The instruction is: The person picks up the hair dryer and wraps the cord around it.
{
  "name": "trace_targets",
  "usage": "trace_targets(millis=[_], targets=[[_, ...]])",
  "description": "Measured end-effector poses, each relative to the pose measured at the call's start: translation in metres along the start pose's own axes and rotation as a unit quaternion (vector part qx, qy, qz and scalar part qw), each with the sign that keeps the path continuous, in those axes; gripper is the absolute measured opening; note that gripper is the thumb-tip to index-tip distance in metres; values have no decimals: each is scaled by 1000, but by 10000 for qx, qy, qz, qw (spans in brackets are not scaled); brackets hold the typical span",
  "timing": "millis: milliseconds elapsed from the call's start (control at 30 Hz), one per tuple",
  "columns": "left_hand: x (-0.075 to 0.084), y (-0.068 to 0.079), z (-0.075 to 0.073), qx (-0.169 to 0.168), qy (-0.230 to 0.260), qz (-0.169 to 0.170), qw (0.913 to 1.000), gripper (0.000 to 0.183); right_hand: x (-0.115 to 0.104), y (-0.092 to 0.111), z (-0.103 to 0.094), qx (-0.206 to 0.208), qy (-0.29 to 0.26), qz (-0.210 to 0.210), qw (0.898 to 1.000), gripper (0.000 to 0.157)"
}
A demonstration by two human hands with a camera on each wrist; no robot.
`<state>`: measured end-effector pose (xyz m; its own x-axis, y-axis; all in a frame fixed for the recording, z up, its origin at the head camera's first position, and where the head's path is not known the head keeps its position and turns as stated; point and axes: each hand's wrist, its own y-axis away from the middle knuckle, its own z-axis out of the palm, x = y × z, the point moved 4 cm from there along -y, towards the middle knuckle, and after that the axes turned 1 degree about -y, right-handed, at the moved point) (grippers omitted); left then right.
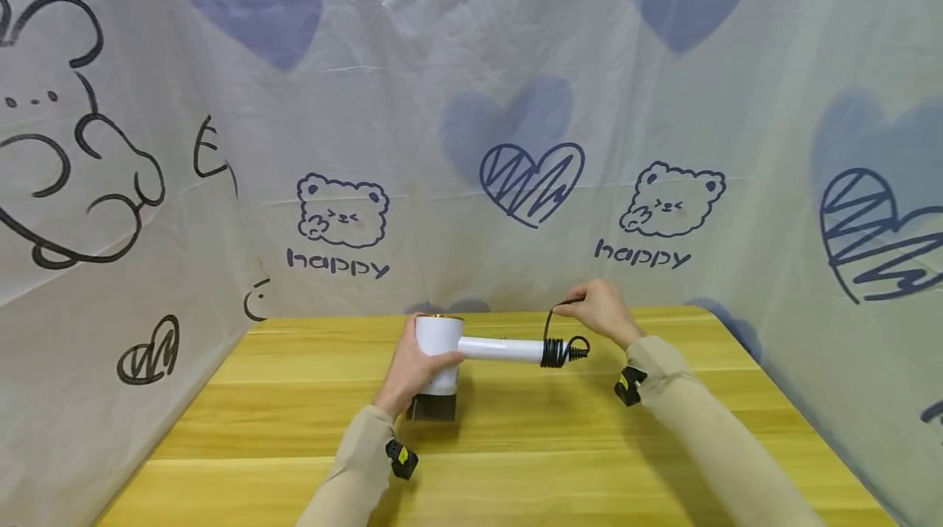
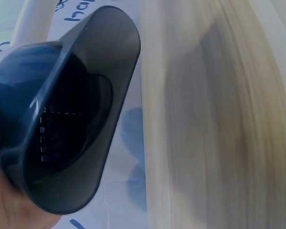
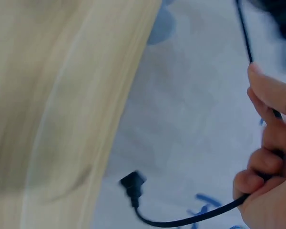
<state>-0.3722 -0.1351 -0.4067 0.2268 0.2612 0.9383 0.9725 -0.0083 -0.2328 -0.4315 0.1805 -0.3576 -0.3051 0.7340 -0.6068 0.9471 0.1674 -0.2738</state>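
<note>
A white hair dryer (image 1: 440, 339) with a dark nozzle (image 2: 81, 109) is held up over the table by my left hand (image 1: 414, 365), whose fingers and thumb wrap its body. Its handle (image 1: 501, 349) points right, and black cord (image 1: 552, 353) is coiled round the handle's end. My right hand (image 1: 600, 313) pinches a stretch of that cord above and right of the coil. In the right wrist view the cord runs through the curled fingers (image 3: 264, 162), and its plug (image 3: 132, 183) hangs from the loose end.
The wooden table (image 1: 516, 461) lies under both hands. Behind it and at both sides hangs a pale curtain (image 1: 420, 142) printed with hearts and cartoon bears. A small black camera sits on each wrist.
</note>
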Motion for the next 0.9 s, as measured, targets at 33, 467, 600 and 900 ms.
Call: trace_targets(millis=[33,467,600,900], targets=[[0,0,0,42,-137,44,9999,93,-4,1,0,29,52,-52,10000,22],[-7,0,-5,1059,-1329,-22,9855,95,-53,17,9,694,509,-770,9933,18],[-4,1,-5,1326,-1423,-45,9809,94,-59,23,10,850,661,-768,9912,16],[-5,2,-13,1783,-955,-385,9786,85,-63,35,22,866,495,-1185,9879,19]])
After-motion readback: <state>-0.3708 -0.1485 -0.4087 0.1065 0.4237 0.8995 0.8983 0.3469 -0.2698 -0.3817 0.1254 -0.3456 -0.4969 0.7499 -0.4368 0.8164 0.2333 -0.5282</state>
